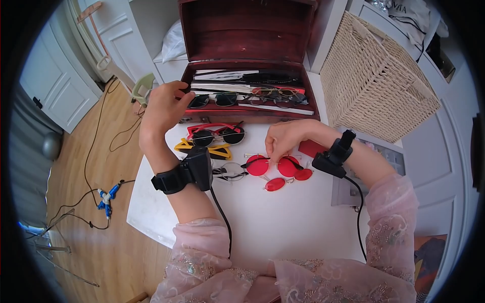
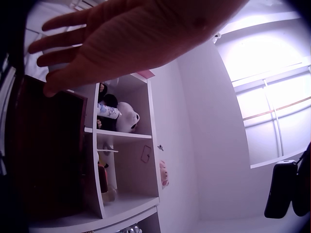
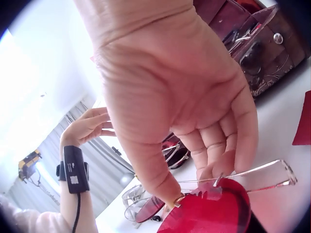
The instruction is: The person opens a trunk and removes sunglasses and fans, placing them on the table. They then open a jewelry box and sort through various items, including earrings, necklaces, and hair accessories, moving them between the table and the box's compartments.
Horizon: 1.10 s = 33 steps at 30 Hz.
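My right hand (image 1: pixel 290 135) pinches a pair of round red-lensed sunglasses (image 1: pixel 257 165) close to the bridge, thumb and fingers at the wire frame. In the right wrist view, a large red lens (image 3: pixel 209 211) fills the area below the fingertips. My left hand (image 1: pixel 162 107) holds nothing and hovers at the left front corner of a dark red wooden chest (image 1: pixel 194 119), its fingers spread in the left wrist view. Just below the red pair lie small oval red sunglasses (image 1: pixel 275 185). Clear-lensed glasses (image 1: pixel 234 172) sit to their left.
The chest's lid (image 1: pixel 247 33) stands raised; dark sunglasses (image 1: pixel 226 99) and other glasses lie inside. Yellow-framed (image 1: pixel 222 151) and red-framed sunglasses (image 1: pixel 194 130) are on the white table (image 1: pixel 252 222). A woven basket (image 1: pixel 374 76) stands right, beside a clear compartment box (image 1: pixel 346 192).
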Tool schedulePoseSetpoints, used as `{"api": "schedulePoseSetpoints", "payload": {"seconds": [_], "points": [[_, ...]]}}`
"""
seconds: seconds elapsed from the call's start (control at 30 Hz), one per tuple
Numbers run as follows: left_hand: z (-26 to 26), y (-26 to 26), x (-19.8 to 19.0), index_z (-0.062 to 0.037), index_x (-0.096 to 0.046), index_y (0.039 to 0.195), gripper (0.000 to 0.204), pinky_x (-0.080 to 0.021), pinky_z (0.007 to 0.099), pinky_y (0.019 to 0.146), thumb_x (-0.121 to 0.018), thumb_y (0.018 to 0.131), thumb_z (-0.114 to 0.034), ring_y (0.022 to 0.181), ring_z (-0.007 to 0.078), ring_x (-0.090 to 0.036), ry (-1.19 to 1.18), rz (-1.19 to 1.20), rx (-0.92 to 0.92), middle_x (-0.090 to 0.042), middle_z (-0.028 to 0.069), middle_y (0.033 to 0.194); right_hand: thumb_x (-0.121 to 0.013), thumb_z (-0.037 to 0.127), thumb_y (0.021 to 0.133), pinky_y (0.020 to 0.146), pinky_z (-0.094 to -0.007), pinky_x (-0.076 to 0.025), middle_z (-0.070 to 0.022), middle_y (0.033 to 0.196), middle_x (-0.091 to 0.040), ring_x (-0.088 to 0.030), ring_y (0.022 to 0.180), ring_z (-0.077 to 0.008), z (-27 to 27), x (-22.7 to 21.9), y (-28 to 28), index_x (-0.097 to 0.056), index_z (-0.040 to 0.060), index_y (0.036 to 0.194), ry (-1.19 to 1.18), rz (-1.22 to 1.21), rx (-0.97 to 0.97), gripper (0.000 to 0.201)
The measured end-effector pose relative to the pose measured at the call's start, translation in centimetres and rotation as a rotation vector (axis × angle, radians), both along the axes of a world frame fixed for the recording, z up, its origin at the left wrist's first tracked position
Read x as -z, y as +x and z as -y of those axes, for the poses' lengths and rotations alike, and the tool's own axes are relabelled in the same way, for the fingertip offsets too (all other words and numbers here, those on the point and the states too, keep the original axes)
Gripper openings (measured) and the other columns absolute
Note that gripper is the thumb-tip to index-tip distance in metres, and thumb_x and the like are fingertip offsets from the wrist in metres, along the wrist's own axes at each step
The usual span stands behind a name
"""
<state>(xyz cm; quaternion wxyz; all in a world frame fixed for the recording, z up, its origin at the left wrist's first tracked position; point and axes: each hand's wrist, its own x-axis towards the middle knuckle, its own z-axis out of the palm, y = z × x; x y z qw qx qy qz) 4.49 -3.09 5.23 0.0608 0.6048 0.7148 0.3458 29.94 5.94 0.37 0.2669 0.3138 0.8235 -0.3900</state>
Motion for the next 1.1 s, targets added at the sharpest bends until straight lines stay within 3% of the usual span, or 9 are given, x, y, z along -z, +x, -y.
{"api": "schedulePoseSetpoints", "payload": {"seconds": [0.2,0.4,0.47,0.63,0.7,0.77,0.8,0.9,1.1], "points": [[0.2,-0.1,-0.1,0.0046,-0.064,0.102,0.032,-0.05,0.0346,0.071,-0.065,0.079,-0.018,0.077,0.0304,-0.066,0.012,-0.006,0.006,-0.067,0.0194,0.083,-0.075,0.021,0.073,0.064,-0.0206,-0.048,-0.0024,0.08,-0.069,-0.06,0.071,-0.0053,-1.6,-4.7,-0.5,-0.066,-0.0002,0.093,-0.201,-0.153,0.033,0.031],[0.4,0.0,-0.2,0.0047,-0.064,0.102,0.032,-0.05,0.0349,0.071,-0.065,0.078,-0.017,0.076,0.0313,-0.066,-0.009,0.021,-0.016,-0.067,0.0203,0.084,-0.07,0.022,0.073,0.063,-0.0237,-0.049,-0.0021,0.08,-0.068,-0.062,0.072,-0.01,-6.9,-8.7,-5.4,-0.068,0.0041,0.086,0.2,-0.413,0.093,0.023],[0.5,-0.1,-0.1,0.0047,-0.064,0.102,0.032,-0.051,0.0349,0.072,-0.066,0.078,-0.017,0.076,0.0316,-0.066,-0.006,0.034,-0.041,-0.067,0.0204,0.084,-0.07,0.023,0.071,0.064,-0.0257,-0.05,-0.0034,0.08,-0.068,-0.063,0.072,-0.0119,-8.4,-8.7,-8.2,-0.068,0.0044,0.084,0.333,-0.444,0.076,0.023],[0.6,-0.4,0.3,0.005,-0.063,0.102,0.033,-0.051,0.0345,0.071,-0.067,0.078,-0.017,0.076,0.0313,-0.066,0.019,0.044,-0.033,-0.066,0.0208,0.084,-0.072,0.026,0.065,0.072,-0.0362,-0.05,-0.0135,0.081,-0.067,-0.065,0.081,-0.0278,-10.6,-6.3,-13.0,-0.068,0.0045,0.083,1.02,-0.489,-0.06,0.028],[0.6,-0.2,0.1,0.0055,-0.063,0.102,0.033,-0.051,0.0345,0.069,-0.067,0.078,-0.016,0.075,0.0312,-0.066,0.013,0.063,-0.043,-0.066,0.0213,0.083,-0.071,0.023,0.066,0.072,-0.0375,-0.05,-0.0128,0.081,-0.067,-0.064,0.082,-0.0292,-11.5,-5.6,-14.0,-0.067,0.0051,0.082,1.038,-0.48,-0.06,0.025],[0.5,0.0,-0.2,0.004,-0.061,0.107,0.032,-0.051,0.031,0.062,-0.064,0.082,-0.016,0.071,0.022,-0.067,-0.041,-0.006,0.006,-0.068,0.0165,0.087,-0.071,0.022,0.066,0.07,-0.0387,-0.049,-0.0112,0.078,-0.066,-0.064,0.081,-0.0289,-12.1,-4.8,-14.8,-0.066,0.0056,0.08,1.192,-0.439,-0.073,0.022],[0.6,0.4,-0.4,0.007,-0.063,0.101,0.033,-0.05,0.0357,0.068,-0.067,0.077,-0.015,0.073,0.0308,-0.065,0.004,0.058,0.003,-0.065,0.0218,0.081,-0.072,0.022,0.067,0.069,-0.0401,-0.049,-0.0108,0.076,-0.065,-0.064,0.08,-0.0295,-12.4,-4.4,-15.1,-0.065,0.006,0.079,1.269,-0.446,-0.112,0.021],[0.4,0.6,-0.2,0.0065,-0.063,0.101,0.032,-0.05,0.0358,0.067,-0.067,0.077,-0.015,0.073,0.031,-0.065,0.028,0.02,0.008,-0.065,0.0217,0.08,-0.073,0.02,0.069,0.073,-0.0405,-0.052,-0.0164,0.085,-0.067,-0.065,0.086,-0.0317,-12.8,-3.3,-15.4,-0.068,0.003,0.084,1.241,-0.467,-0.118,0.023],[0.5,0.9,-0.4,0.006,-0.063,0.102,0.033,-0.05,0.0363,0.068,-0.067,0.076,-0.015,0.072,0.0325,-0.064,0.02,0.024,0.002,-0.065,0.0217,0.081,-0.072,0.027,0.069,0.072,-0.0414,-0.05,-0.0126,0.08,-0.066,-0.064,0.083,-0.0308,-11.8,-2.3,-15.5,-0.066,0.0055,0.085,1.173,-0.392,-0.05,0.028]]}}
